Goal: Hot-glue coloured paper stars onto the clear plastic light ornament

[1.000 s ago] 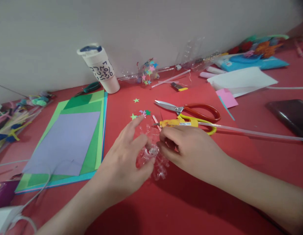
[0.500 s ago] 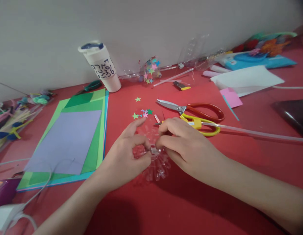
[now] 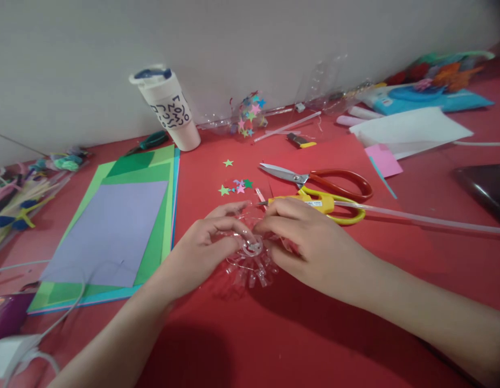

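A clear plastic flower-shaped piece (image 3: 252, 263), cut into several petal strips around a round centre, lies on the red table (image 3: 298, 334). My left hand (image 3: 205, 250) grips its left side, fingers curled over the petals. My right hand (image 3: 304, 237) pinches the piece at its centre from the right. A few small paper stars (image 3: 236, 187) lie just beyond my fingers.
Red-handled scissors (image 3: 326, 180) and a yellow cutter (image 3: 320, 203) with a long clear rod (image 3: 428, 220) lie behind my right hand. Green and purple paper sheets (image 3: 116, 226) lie at left. A white cup (image 3: 169, 110), a star-decorated plastic piece (image 3: 250, 116), white paper (image 3: 411, 129) and a dark phone (image 3: 486, 186) stand farther off.
Both hands have closed in on the clear plastic piece. It has turned from bunched up to lying flat with its petals spread toward me.
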Demonstrator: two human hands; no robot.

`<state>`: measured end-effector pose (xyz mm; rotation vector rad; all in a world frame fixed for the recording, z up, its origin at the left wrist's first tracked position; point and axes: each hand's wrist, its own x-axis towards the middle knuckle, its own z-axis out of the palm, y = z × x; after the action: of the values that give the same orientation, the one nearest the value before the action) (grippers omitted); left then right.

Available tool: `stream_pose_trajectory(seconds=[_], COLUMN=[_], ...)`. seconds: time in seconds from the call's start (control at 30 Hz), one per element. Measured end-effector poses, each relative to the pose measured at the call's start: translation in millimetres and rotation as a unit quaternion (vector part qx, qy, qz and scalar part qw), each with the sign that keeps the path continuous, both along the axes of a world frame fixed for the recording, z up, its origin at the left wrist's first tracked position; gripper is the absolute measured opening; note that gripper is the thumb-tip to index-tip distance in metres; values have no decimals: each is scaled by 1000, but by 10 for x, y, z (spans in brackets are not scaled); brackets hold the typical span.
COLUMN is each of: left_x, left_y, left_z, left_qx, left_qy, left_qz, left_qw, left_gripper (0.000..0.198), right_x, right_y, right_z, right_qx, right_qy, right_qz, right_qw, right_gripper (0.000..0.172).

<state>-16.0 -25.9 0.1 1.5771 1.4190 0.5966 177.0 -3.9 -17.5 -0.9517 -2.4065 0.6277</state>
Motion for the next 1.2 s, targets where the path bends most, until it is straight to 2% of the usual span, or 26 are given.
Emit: stream_pose_trajectory(seconds=[0.1, 0.33, 0.5, 0.83, 1.03, 1.2], left_x=[17, 66, 37, -8, 53, 62], left_y=[-8, -59, -80, -65, -35, -43], left_z=[-1, 6, -3, -8, -25, -14], left_qx=[-3, 54, 116, 64, 78, 59], left_qy=[1, 39, 96, 14, 47, 52], left_qz=[0, 34, 15, 8, 17, 11], left_qw=[1000, 997, 989, 998, 996, 997], left_gripper=[20, 16, 21, 29, 10, 12], right_x=[-22, -13, -6, -5, -5, -1], right_y=[7, 36, 31, 34, 31, 23], right_z=[-20, -72, -60, -60, -60, -33], right_qx=[-3, 4, -17, -20, -22, -36], right_qy=[2, 10, 21, 22, 12, 2], right_qz=[-8, -32, -40, -38, -41, -36], right_qw=[1000, 999, 999, 999, 999, 999], right_gripper=[7, 14, 14, 15, 14, 10])
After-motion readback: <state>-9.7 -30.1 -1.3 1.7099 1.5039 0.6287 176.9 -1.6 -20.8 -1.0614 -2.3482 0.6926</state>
